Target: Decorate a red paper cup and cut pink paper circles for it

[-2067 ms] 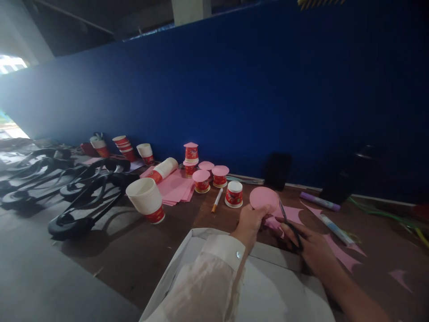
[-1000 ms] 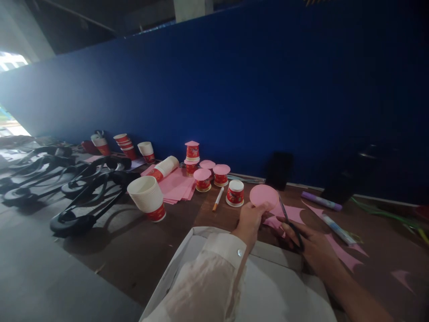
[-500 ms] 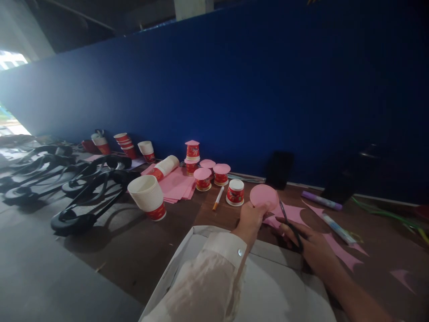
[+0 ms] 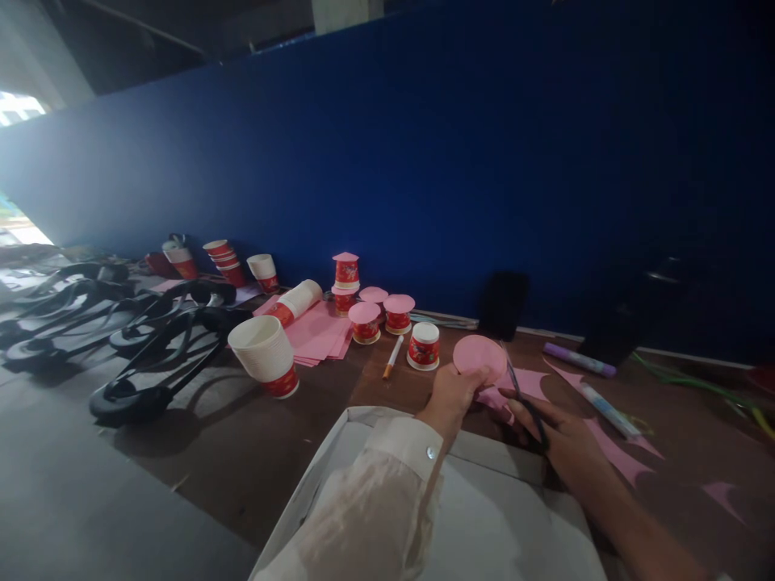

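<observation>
My left hand (image 4: 453, 395) pinches the lower edge of a round pink paper disc (image 4: 478, 355). Dark-handled scissors (image 4: 525, 399) are gripped in my right hand (image 4: 554, 432), their blades rising along the disc's right edge. Under and beside the hands lie pink paper scraps (image 4: 529, 383). To the left of the disc, a red paper cup (image 4: 423, 347) stands upside down. Behind it are upturned red cups topped with pink discs (image 4: 364, 313), and one stacked pair (image 4: 345, 270) has a pink cone on top. A white marker with an orange end (image 4: 393, 357) lies near the cup.
A white box (image 4: 502, 508) is right before me. On the left are pink sheets (image 4: 315, 332), a nested cup stack (image 4: 263, 355) and several black headset-like frames (image 4: 136, 399). A purple marker (image 4: 580, 360) and a glue tube (image 4: 610, 411) lie right. A blue partition (image 4: 387, 161) stands behind.
The pink disc has turned and shifted slightly right in my left hand. The scissors blades have shifted a little at its edge. The whole view has drifted very slightly.
</observation>
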`<state>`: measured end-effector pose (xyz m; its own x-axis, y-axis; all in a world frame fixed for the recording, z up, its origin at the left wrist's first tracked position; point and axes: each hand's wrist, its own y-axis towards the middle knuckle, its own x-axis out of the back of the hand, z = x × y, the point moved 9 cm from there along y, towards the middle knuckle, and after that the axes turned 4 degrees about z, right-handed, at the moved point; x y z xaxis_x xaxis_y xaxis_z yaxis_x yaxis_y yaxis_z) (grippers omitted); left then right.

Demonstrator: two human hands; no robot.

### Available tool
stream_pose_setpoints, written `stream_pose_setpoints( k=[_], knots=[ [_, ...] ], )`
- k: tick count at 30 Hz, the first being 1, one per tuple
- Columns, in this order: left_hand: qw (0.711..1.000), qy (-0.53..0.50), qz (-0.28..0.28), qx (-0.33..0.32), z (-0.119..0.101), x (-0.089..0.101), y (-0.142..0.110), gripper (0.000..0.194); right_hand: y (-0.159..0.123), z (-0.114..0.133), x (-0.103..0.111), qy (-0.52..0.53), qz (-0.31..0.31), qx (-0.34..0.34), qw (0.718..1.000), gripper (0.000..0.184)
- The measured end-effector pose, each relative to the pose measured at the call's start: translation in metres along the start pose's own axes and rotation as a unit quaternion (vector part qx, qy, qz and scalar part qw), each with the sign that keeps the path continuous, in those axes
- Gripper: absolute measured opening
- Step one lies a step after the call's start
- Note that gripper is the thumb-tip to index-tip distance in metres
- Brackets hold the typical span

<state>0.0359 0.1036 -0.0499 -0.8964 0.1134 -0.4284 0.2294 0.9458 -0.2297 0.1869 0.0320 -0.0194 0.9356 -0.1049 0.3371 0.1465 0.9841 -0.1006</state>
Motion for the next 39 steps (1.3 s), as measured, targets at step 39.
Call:
stream_pose_setpoints(
  k=[39],
  knots=[
    [0.998,-0.054,-0.004,-0.016,-0.007,0.001,-0.003,0.024,-0.014,0.016,-0.003,0.006,-0.045,0.027,0.999,0.054]
  ],
)
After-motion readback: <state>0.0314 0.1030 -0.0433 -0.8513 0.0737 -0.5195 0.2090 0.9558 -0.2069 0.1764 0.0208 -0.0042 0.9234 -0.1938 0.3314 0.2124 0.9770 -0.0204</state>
